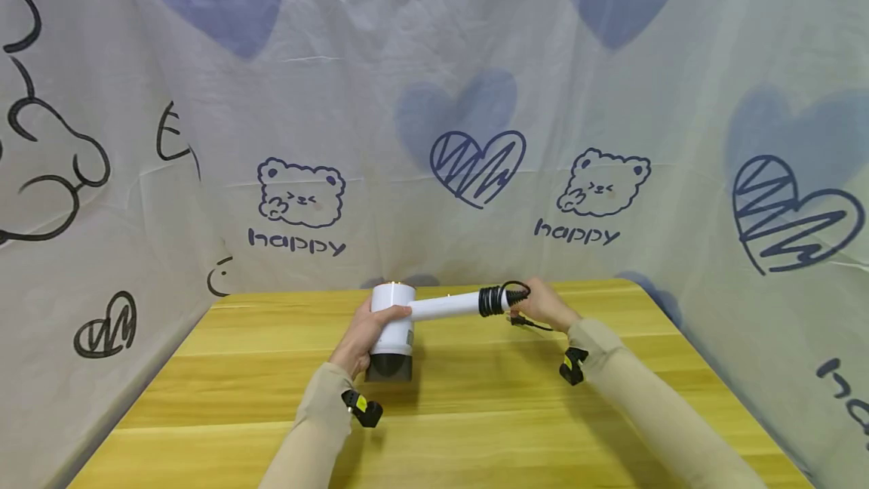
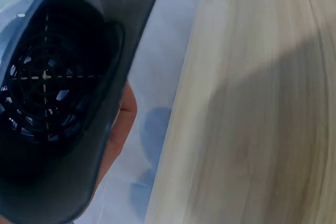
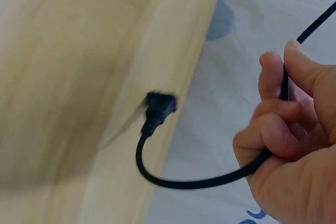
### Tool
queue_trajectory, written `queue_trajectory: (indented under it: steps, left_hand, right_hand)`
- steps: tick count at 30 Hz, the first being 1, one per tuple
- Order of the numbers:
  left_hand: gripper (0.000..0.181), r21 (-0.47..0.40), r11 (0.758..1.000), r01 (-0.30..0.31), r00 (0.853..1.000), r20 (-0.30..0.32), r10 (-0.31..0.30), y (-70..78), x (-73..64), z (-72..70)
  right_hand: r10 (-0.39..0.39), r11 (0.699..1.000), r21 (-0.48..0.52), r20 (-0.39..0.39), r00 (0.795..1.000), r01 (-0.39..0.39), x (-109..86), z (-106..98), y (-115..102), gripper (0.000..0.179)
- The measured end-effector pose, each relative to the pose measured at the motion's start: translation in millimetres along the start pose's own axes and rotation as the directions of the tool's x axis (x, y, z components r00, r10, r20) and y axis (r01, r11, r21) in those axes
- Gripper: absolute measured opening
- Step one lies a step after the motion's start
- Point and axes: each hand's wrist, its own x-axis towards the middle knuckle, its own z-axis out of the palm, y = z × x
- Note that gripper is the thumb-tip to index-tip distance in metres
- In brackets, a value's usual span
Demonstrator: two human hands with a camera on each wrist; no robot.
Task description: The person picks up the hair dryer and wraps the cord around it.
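Observation:
A white hair dryer (image 1: 392,323) with a dark nozzle (image 1: 390,367) is held up over the table by my left hand (image 1: 363,334), which grips its barrel with the thumb across the front. In the left wrist view the nozzle (image 2: 68,182) faces the camera, its round grille showing inside. Black cord (image 1: 492,301) is wound several times round the end of the white handle (image 1: 444,307). Near that end, my right hand (image 1: 545,306) pinches the cord (image 3: 286,85) between thumb and fingers. The plug (image 3: 159,109) dangles from a loose loop below this hand.
The wooden table (image 1: 475,421) has its far edge just behind the hands. Pale cloth (image 1: 421,247) printed with hearts and bears hangs behind it and along both sides. Each sleeve carries a small black wrist camera (image 1: 573,365).

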Motion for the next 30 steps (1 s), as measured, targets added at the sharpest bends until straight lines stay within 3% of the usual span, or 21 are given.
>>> queue_trajectory:
  steps: [4, 10, 15, 20, 30]
  left_hand:
    - [0.074, 0.049, 0.999, 0.011, 0.999, 0.031, -0.013, 0.9, -2.2, -2.3]
    - [0.077, 0.205, 0.976, -0.077, 0.997, 0.003, 0.078, 0.8, 1.8, -3.5]
    - [0.078, 0.304, 0.945, -0.118, 0.990, -0.036, 0.135, 0.7, 0.4, -0.7]
    - [0.078, 0.340, 0.933, -0.119, 0.985, -0.078, 0.154, -0.5, -1.8, 2.2]
    - [0.078, 0.454, 0.880, -0.139, 0.958, -0.163, 0.235, 4.2, -1.3, 9.5]
  right_hand:
    - [-0.080, 0.994, -0.077, -0.034, 0.996, 0.077, 5.5, -9.0, -7.5, 0.014]
    - [0.057, 0.991, -0.118, -0.077, 0.995, -0.066, 9.0, -19.0, -23.5, 0.018]
    - [0.078, 0.986, -0.140, -0.100, 0.992, -0.092, 6.6, -18.4, -32.1, 0.018]
    - [0.057, 0.985, -0.154, -0.129, 0.990, -0.077, 2.8, -16.9, -44.5, 0.017]
    - [-0.010, 0.981, -0.195, -0.140, 0.990, -0.018, -3.0, -14.1, -61.5, 0.018]
